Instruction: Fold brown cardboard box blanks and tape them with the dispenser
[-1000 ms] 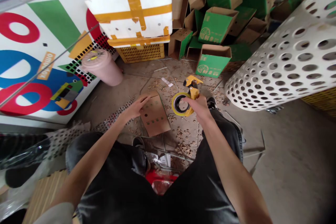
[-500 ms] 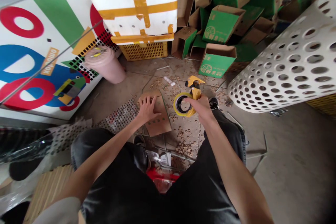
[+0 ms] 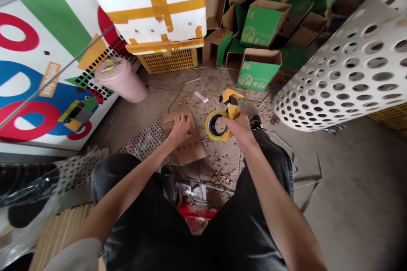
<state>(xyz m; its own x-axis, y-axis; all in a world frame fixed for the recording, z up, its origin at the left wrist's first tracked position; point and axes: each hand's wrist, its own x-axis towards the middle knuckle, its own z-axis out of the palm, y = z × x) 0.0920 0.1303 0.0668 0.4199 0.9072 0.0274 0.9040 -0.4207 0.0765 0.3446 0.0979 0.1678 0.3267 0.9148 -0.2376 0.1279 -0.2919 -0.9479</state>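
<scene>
A brown cardboard box point(image 3: 190, 149) with a row of small holes lies on the floor between my knees. My left hand point(image 3: 181, 128) is on top of it, fingers curled and drawn together against the cardboard; the fingertips are partly hidden. To the right, my right hand point(image 3: 240, 129) is closed around the handle of a yellow tape dispenser point(image 3: 233, 111). The dispenser carries a roll of tape point(image 3: 208, 126) with a black hub, and its head points away from me. Tape dispenser and box are apart.
Green and brown open cartons point(image 3: 259, 72) are heaped at the back. A taped white foam box point(image 3: 159, 12) stands on a yellow crate point(image 3: 171, 61). A pink bin point(image 3: 125, 80) is at left, a white perforated basket point(image 3: 343, 67) at right. Cardboard scraps point(image 3: 222, 175) litter the floor.
My left hand's spread fingers have curled in on the box. My right hand still holds the tape dispenser. The whole view has shifted slightly.
</scene>
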